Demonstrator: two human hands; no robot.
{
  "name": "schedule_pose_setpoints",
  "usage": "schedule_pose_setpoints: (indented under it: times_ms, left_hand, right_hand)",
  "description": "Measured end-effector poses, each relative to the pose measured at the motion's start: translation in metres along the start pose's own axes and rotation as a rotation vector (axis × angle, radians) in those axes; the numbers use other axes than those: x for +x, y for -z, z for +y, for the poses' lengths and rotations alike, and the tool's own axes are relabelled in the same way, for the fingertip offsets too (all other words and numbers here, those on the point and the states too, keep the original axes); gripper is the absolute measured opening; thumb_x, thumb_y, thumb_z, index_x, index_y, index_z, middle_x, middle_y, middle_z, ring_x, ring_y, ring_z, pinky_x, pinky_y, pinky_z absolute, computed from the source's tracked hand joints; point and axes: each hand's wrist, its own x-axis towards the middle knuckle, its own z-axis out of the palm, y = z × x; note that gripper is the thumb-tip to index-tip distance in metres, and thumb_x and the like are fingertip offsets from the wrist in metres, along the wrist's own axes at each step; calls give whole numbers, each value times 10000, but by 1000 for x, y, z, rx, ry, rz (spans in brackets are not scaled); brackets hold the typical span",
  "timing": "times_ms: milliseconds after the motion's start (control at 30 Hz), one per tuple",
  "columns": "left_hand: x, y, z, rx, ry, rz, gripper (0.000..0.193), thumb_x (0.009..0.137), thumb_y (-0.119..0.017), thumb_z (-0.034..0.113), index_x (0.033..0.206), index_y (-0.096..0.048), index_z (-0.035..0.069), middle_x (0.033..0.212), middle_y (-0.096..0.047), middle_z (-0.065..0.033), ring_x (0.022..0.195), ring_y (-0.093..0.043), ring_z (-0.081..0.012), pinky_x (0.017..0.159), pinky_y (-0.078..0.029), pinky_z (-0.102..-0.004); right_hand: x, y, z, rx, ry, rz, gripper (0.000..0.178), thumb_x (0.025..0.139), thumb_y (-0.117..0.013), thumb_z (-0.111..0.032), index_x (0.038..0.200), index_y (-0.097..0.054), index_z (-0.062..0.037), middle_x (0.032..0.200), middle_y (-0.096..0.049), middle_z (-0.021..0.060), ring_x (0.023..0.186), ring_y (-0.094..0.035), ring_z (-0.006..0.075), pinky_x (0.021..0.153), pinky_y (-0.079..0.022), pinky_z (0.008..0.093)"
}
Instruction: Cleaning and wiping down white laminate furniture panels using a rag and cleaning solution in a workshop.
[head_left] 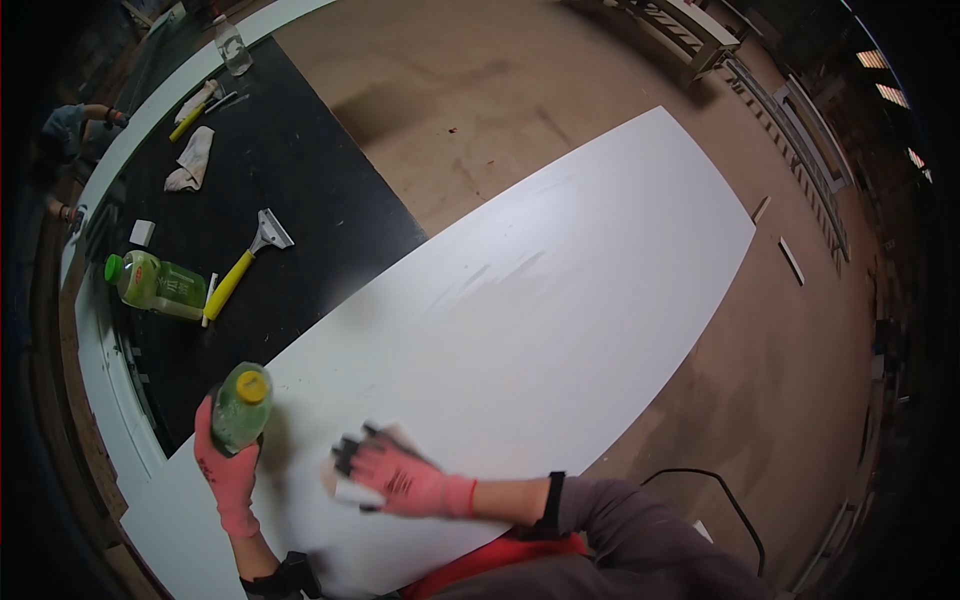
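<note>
My left hand [228, 478], in a pink and black work glove, is wrapped round a greenish see-through plastic bottle [238, 418] with a yellow cap, at the near left end of a long white panel [560, 330]. My right hand [400, 480], gloved alike, lies over a pale cloth [355, 493] on the panel's surface. Motion blurs its dark fingertips, and much of the cloth is hidden under the palm. Faint wet-looking streaks mark the panel's middle, beyond my right hand.
A black tabletop [330, 200] beyond the panel bears a yellow-handled scraper [235, 280], a green-capped bottle [165, 285], a white block [142, 233], a crumpled rag [193, 160] and a clear bottle [232, 48]. Another person [75, 130] is at the far left. A dark cable [735, 490] curves at the right.
</note>
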Motion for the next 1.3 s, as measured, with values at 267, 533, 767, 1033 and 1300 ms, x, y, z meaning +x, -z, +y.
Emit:
schedule_pose_setpoints:
  times_ms: [267, 533, 767, 1033, 1300]
  left_hand:
    - [-26, 65, -80, -316, 159, 321, 667, 684, -548, 22, 1330, -383, 5, 1272, -451, -118, 1132, -487, -235, 974, -393, -352]
    - [-41, 60, -166, -472, 83, 284, 691, 707, -593, 107, 1344, -349, -3, 1266, -451, -142, 1134, -481, -258, 933, -422, -373]
    - [-102, 103, -76, -414, 175, 559, 590, 800, -563, 171, 1327, -365, -5, 1228, -486, -134, 1097, -502, -234, 924, -411, -351]
    - [-112, 141, -119, -498, 235, 738, 602, 719, -598, -24, 1289, -406, -4, 1160, -515, -88, 1063, -502, -191, 922, -401, -307]
    - [-176, 197, -268, -506, 284, 885, 626, 712, -583, -33, 1304, -380, -13, 1159, -509, -107, 1044, -516, -203, 923, -391, -301]
  right_hand:
    - [43, 27, 38, 5, -47, 205, 509, 859, -532, -385, 1177, -492, 11, 1236, -484, 204, 1232, -387, 326, 1089, -193, 485]
    - [-135, 349, 346, -780, -1286, 471, 625, 873, -440, -400, 1389, -312, -72, 1436, -324, 106, 1359, -227, 242, 1110, -115, 462]
    - [-113, 343, 372, -845, -1272, 454, 616, 899, -427, -410, 1372, -318, -31, 1412, -354, 125, 1336, -273, 254, 1101, -148, 471]
    - [-41, 204, 260, -751, -863, 322, 538, 872, -536, -214, 1323, -364, 23, 1443, -294, 146, 1353, -236, 258, 1119, -98, 433]
    - [208, -110, 43, -586, -304, 141, 666, 751, -632, -307, 1285, -401, 17, 1327, -412, 184, 1273, -329, 313, 1093, -120, 511]
